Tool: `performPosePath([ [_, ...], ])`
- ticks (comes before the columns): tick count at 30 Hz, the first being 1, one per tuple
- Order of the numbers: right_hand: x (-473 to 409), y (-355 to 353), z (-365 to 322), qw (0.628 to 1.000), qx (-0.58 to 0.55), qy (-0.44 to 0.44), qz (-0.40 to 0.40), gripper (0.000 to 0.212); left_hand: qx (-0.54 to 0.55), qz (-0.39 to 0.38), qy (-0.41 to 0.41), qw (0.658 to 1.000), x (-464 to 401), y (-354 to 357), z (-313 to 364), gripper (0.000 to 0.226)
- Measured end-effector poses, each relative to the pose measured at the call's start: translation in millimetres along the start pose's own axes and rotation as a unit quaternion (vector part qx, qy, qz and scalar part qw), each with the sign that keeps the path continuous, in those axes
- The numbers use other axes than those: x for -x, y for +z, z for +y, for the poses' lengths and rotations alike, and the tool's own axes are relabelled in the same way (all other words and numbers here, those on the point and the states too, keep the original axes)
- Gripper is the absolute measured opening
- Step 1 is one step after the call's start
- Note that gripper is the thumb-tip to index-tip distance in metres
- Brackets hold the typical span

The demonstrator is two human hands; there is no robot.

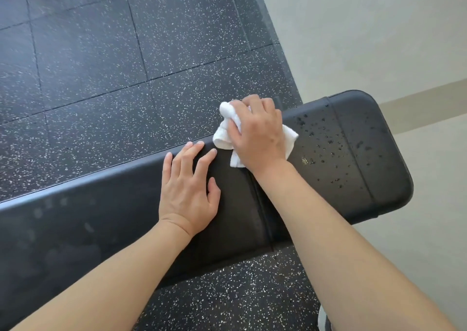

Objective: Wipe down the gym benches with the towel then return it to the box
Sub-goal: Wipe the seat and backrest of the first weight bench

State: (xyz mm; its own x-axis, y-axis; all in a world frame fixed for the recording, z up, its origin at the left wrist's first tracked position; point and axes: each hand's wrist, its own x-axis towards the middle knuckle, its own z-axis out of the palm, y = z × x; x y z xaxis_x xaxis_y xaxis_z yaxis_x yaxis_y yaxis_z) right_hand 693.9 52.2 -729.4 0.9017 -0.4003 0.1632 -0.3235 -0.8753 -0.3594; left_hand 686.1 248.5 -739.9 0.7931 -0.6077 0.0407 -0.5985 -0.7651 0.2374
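My left hand (188, 191) lies flat, fingers spread, bracing the black bench (75, 229) mid-pad. My right hand (260, 133) presses the bunched white towel (227, 126) near the pad's far edge. Droplets (326, 138) sit just right; I'd sweep that way with firm, overlapping strokes. Box not in view.

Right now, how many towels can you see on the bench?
1. A white towel, crumpled under the right hand, lies at the bench's far edge, beside the wet droplets. The left hand rests flat on the pad with none. Others may be out of frame.
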Motion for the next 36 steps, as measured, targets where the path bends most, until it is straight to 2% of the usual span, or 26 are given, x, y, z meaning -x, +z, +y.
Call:
performPosePath([
  [3,-3,2,-2,0.999,0.006,-0.031,-0.016,0.032,-0.004,-0.003,0.000,1.000,0,0,0,0.056],
  [6,18,-17,35,0.995,-0.033,-0.091,-0.001,0.032,-0.005,-0.003,0.002,1.000,0,0,0,0.055],
  [11,35,-55,123,0.999,-0.018,-0.011,0.042,0.035,-0.005,0.003,0.001,1.000,0,2,-1,0.055],
  [13,34,-53,122,0.998,-0.005,0.030,0.047,0.035,-0.006,0.001,0.001,1.000,0,3,-2,0.055],
  [16,26,-39,83,0.996,-0.002,0.077,0.044,0.037,-0.007,-0.003,0.001,1.000,0,2,-3,0.056],
  [21,17,-5,-7,0.999,-0.026,-0.033,0.001,0.031,-0.004,-0.003,-0.001,1.000,0,2,-1,0.054],
  [23,20,-2,-16,0.998,-0.044,-0.055,0.000,0.029,-0.002,-0.004,-0.003,1.000,0,1,0,0.053],
  [27,36,-23,35,0.996,-0.052,-0.065,0.025,0.029,0.000,-0.001,0.000,1.000,0,0,0,0.055],
  [32,59,-60,126,0.996,-0.051,0.044,0.063,0.035,-0.001,0.000,0.002,1.000,0,2,-1,0.056],
  [36,100,-58,113,0.995,-0.060,0.051,0.053,0.031,0.000,0.000,0.004,1.000,0,2,-2,0.056],
])
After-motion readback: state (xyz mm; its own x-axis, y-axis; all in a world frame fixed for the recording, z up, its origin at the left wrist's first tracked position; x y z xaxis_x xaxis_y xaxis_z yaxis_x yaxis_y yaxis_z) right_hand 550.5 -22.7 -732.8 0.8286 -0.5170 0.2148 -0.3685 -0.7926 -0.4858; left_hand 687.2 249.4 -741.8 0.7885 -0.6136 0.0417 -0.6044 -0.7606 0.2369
